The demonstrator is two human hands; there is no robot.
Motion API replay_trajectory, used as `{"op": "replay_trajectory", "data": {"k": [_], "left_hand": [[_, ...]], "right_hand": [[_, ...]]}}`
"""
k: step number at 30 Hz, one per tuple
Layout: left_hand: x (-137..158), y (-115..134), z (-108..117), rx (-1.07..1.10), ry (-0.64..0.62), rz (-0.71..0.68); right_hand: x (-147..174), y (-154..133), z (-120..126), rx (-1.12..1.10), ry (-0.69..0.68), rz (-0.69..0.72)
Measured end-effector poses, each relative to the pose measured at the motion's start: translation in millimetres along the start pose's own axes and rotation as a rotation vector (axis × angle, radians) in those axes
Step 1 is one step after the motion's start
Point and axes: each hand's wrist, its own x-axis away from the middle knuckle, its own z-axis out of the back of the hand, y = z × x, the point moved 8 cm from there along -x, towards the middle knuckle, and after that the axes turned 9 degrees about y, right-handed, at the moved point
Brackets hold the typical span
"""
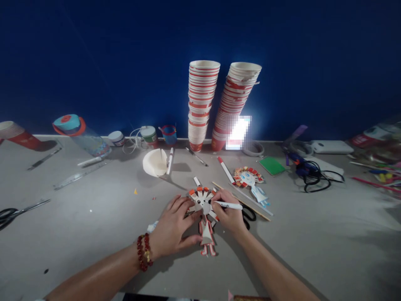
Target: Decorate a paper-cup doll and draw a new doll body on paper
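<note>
While L hand [175, 228] touches fringed ppr doll [206, 232], R hand [230, 217] grips slim marker [231, 205].

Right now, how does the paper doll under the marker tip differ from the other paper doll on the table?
The near doll has black eye marks, the far doll blue ones. The near doll's dress has red edges, the far doll's blue. The left hand touches the near doll; neither hand touches the far doll. Both heads have red-and-white fringes.
</note>
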Motion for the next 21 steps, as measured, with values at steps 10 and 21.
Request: {"op": "replay_trajectory", "data": {"k": [10, 21], "left_hand": [[0.2, -0.2, 0.2, -0.004, 0.001, 0.002], [-0.5, 0.5, 2.2, -0.002, 0.022, -0.006]], "right_hand": [[0.1, -1.7, 1.0, -0.012, 0.006, 0.014], [0.7, 0.6, 2.4, -0.017, 0.020, -0.005]]}}
